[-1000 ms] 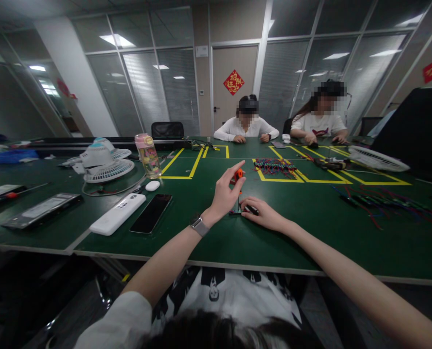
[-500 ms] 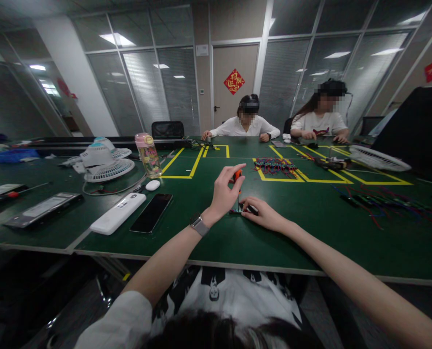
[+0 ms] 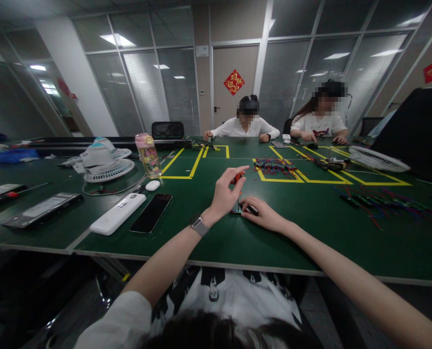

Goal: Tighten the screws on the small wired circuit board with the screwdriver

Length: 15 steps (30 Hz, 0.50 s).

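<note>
My left hand (image 3: 223, 193), with a grey-banded watch on its wrist, is closed around the orange-red handle of a screwdriver (image 3: 238, 177). The tool stands upright, its thin shaft pointing down at a small green circuit board (image 3: 235, 212) on the table. Bent low over the tabletop, my right hand (image 3: 267, 216) has its fingertips pressed to the board's right side. A dark piece (image 3: 252, 210) shows under those fingers; I cannot make out what it is. The screwdriver's tip is too small to see clearly.
Left of my hands lie a black phone (image 3: 151, 213), a white power bank (image 3: 118, 214) and a metal drive (image 3: 44, 209). Behind them stand a bottle (image 3: 150, 160) and a white fan (image 3: 108, 167). Wired boards (image 3: 276, 166) lie ahead right. Two people sit across the green table (image 3: 208, 249).
My left thumb and fingers have shifted slightly on the screwdriver handle, which looks a little turned. My right hand and the circuit board stay in place.
</note>
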Tool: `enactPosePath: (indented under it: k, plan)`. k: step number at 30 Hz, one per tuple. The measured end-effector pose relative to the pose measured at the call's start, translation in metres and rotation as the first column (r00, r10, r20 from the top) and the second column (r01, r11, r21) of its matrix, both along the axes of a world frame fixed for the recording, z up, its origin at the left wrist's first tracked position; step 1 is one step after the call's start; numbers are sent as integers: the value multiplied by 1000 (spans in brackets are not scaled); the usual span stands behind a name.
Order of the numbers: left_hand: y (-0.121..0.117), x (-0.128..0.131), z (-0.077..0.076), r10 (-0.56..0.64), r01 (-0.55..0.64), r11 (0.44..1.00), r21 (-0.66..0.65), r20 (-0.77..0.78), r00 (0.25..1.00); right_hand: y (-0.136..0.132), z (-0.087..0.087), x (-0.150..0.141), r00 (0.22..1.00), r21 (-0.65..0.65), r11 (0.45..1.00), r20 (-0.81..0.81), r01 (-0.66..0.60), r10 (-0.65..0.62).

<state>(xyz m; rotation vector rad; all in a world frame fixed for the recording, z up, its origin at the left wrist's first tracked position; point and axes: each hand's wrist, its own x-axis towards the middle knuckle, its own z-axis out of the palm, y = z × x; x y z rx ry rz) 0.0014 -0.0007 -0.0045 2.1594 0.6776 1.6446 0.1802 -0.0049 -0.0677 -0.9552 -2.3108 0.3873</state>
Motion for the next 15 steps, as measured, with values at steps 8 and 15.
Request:
enactPosePath:
  k: [8,15]
  plan:
    - [-1,-1,-1,-106,109,992,-65,47,993,2,-3,1,1000,12,1000,3,-8,8]
    - [3,1,-2,-47,47,999,-24,16,999,3,-4,1,1000,8,1000,2,-7,7]
